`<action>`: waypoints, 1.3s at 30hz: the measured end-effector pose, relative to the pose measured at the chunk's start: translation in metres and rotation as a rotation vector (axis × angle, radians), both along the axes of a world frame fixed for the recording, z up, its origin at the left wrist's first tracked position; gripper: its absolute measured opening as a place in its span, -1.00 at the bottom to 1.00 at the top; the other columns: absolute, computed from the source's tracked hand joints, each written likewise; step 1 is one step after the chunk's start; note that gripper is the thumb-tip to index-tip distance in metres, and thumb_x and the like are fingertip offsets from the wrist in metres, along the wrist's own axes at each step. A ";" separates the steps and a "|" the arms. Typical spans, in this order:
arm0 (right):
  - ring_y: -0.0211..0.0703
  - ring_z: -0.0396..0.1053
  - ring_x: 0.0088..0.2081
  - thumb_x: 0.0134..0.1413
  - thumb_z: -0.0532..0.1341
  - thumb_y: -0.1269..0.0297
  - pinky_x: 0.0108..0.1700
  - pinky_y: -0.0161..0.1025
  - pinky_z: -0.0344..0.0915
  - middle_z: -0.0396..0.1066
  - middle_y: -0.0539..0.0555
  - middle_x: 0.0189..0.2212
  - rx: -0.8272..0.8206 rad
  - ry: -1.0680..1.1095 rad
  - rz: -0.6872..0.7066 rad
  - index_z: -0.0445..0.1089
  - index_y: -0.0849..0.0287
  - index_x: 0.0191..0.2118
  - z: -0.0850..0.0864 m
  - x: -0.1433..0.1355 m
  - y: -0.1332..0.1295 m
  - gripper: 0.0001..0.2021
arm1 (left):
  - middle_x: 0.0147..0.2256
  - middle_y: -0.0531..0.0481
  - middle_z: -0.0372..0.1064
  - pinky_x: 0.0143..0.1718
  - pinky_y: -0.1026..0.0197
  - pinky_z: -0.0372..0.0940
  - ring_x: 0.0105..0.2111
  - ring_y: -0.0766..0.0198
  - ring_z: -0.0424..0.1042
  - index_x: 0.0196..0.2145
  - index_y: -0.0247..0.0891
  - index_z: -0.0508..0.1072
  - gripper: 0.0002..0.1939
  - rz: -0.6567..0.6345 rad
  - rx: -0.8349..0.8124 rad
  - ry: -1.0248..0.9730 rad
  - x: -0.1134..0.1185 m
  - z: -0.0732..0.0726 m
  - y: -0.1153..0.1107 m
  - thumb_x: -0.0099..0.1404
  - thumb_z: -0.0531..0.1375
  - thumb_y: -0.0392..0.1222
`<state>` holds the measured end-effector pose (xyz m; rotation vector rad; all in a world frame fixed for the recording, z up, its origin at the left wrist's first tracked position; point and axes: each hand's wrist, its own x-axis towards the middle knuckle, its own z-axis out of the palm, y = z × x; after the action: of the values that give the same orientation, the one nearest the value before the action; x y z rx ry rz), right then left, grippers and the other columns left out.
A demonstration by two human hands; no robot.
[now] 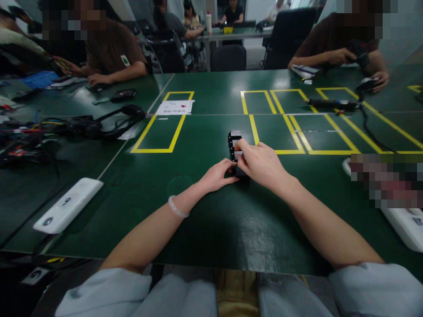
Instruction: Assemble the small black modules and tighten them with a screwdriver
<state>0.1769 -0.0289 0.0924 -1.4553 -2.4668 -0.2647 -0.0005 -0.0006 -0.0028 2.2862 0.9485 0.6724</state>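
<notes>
A short black segmented block (235, 133) with pale grey patches on top stands on the green table in front of me; its exact kind is not clear. My left hand (216, 176) steadies its near end from the left, with thumb and fingers spread around that end. Over the top and right side, my right hand (264, 165) is closed, its thumb and bent fingers pinching the block about the middle. The fingertips cover much of the block, so any small part between them is hidden. A pale bracelet (178, 207) circles my left wrist.
Yellow tape rectangles (172, 144) mark the green table (205, 233). A paper sheet (175, 107) lies beyond my hands. Tangled cables (26, 141) and a white numbered device (68, 205) are left; another white device (405, 224) is right. People sit across the table, one holding a dark tool.
</notes>
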 end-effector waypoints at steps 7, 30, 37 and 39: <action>-0.14 0.36 -0.47 0.32 -0.13 0.18 -0.31 -0.22 -0.01 0.50 0.08 -0.45 -0.006 -0.078 -0.037 0.28 0.17 -0.15 0.001 0.000 0.001 -0.70 | -0.16 -0.07 0.31 -0.14 0.12 0.30 -0.20 0.15 0.39 -0.01 -0.24 0.34 -0.58 -0.008 -0.008 0.021 0.000 0.003 0.000 0.24 0.25 -0.02; -0.15 0.37 -0.43 0.31 -0.11 0.18 -0.29 -0.23 -0.01 0.49 0.08 -0.42 -0.013 -0.037 -0.005 0.27 0.17 -0.16 0.004 0.000 -0.001 -0.72 | -0.16 -0.06 0.31 -0.14 0.13 0.30 -0.21 0.17 0.38 0.01 -0.24 0.32 -0.56 -0.011 -0.021 -0.001 -0.001 0.001 -0.001 0.24 0.25 -0.02; -0.16 0.36 -0.44 0.28 -0.13 0.30 -0.30 -0.23 0.00 0.51 0.08 -0.40 -0.015 -0.019 -0.036 0.24 0.18 -0.08 0.002 0.000 0.000 -0.73 | -0.17 -0.04 0.30 -0.14 0.13 0.30 -0.21 0.17 0.39 -0.06 -0.23 0.36 -0.62 0.001 -0.018 0.030 -0.001 0.004 -0.002 0.24 0.24 -0.01; -0.17 0.37 -0.41 0.26 -0.11 0.32 -0.30 -0.23 0.01 0.52 0.09 -0.33 -0.011 0.019 -0.021 0.22 0.18 -0.05 0.001 0.000 0.000 -0.75 | -0.17 -0.05 0.30 -0.13 0.13 0.30 -0.21 0.17 0.39 -0.06 -0.23 0.36 -0.63 0.000 -0.010 0.032 0.000 0.004 -0.002 0.24 0.24 -0.01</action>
<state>0.1772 -0.0289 0.0937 -1.4824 -2.4429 -0.2400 -0.0010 -0.0023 0.0015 2.2947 0.9646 0.6320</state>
